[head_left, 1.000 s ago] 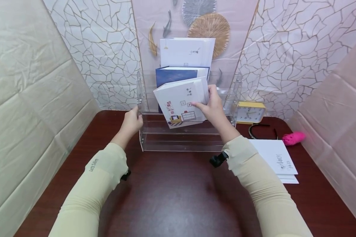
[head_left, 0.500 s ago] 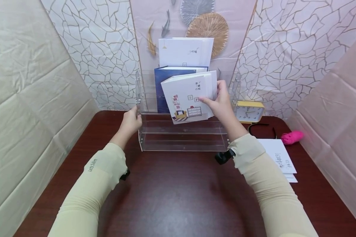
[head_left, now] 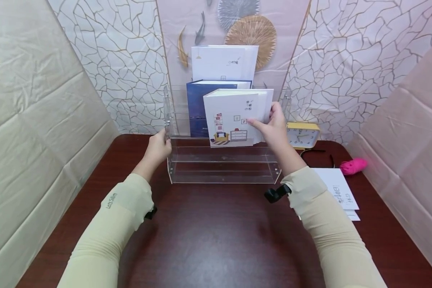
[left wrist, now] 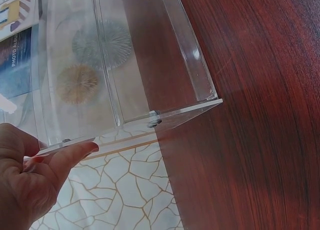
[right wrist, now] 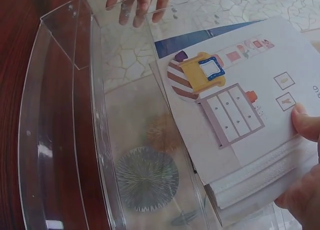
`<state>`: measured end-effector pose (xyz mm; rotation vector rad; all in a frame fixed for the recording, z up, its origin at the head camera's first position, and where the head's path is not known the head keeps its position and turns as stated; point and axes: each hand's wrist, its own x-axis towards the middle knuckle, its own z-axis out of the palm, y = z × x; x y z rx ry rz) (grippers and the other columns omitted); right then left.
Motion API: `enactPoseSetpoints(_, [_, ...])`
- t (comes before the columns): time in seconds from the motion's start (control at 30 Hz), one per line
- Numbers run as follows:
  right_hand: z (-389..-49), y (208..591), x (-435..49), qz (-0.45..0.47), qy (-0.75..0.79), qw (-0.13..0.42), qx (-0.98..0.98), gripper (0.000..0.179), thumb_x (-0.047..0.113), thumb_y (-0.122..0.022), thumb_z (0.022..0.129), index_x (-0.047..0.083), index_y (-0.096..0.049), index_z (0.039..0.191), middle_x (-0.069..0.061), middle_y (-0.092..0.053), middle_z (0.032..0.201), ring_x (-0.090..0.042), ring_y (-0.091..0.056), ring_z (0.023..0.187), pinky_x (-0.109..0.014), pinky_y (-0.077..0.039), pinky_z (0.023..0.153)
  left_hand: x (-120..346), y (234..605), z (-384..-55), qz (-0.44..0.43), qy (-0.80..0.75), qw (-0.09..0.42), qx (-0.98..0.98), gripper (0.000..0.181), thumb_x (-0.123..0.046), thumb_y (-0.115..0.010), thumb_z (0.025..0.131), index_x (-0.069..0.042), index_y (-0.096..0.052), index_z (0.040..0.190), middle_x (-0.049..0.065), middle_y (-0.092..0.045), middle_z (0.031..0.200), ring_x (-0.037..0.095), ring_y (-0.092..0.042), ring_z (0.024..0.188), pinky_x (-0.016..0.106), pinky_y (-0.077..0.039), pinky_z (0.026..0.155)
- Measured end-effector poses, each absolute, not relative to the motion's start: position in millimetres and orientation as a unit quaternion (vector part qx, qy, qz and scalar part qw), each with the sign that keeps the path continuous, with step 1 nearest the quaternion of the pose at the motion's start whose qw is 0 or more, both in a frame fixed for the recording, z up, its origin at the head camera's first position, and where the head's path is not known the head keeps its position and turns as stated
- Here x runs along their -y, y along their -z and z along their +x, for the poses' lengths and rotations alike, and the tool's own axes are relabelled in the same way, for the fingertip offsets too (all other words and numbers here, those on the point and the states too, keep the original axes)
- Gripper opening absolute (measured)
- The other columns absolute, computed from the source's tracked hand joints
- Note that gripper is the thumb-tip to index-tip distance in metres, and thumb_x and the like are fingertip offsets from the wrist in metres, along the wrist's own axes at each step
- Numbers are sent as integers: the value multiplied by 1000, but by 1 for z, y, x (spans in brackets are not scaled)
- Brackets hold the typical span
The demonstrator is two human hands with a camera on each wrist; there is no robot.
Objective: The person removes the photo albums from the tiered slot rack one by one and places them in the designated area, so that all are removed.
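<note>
A clear acrylic rack (head_left: pixel 223 177) with stepped tiers stands on the table. My left hand (head_left: pixel 157 149) grips its left side panel, thumb and fingers on either side of the edge in the left wrist view. With my right hand (head_left: pixel 278 127) I hold a white photo album (head_left: pixel 227 110) by its right edge, thumb on the illustrated cover; clear sleeves show between its covers (right wrist: pixel 255 175). The album is nearly upright, in front of a blue photo album (head_left: pixel 197 106) that it partly covers. Behind that, another white album (head_left: pixel 216 60) stands higher. Whether the held album touches the rack is unclear.
Right of the rack stands a yellow-framed clock (head_left: pixel 302 135). A black headband (head_left: pixel 311 151), a pink yarn bundle (head_left: pixel 353 166) and white book-like items (head_left: pixel 331 180) lie on the right of the dark red table (head_left: pixel 209 240). Fabric-covered walls rise at the sides and back.
The held white album has moved right and turned from a tilt to nearly upright. More of the blue album's left side shows. My left hand has kept its grip on the rack.
</note>
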<state>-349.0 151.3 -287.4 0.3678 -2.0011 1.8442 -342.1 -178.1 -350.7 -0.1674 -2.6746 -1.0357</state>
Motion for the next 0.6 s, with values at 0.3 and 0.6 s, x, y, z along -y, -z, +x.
enactPoseSetpoints(0.3, [-332, 278, -172, 115, -764, 211, 598, 43, -14, -68, 76, 2, -50, 112, -13, -62, 107, -22, -63, 93, -30, -52, 78, 181, 345, -342, -64, 340, 151, 926, 29, 0, -44, 91, 11, -51, 117, 21, -58, 81, 34, -54, 74, 45, -46, 69])
enactPoseSetpoints(0.6, [-302, 280, -211, 102, -876, 224, 416, 47, -18, -65, 76, 1, -49, 115, -19, -61, 112, -29, -62, 98, -37, -53, 75, 184, 345, -343, -59, 338, 140, 929, 34, -1, -43, 92, 10, -48, 124, 21, -58, 81, 32, -52, 71, 43, -45, 67])
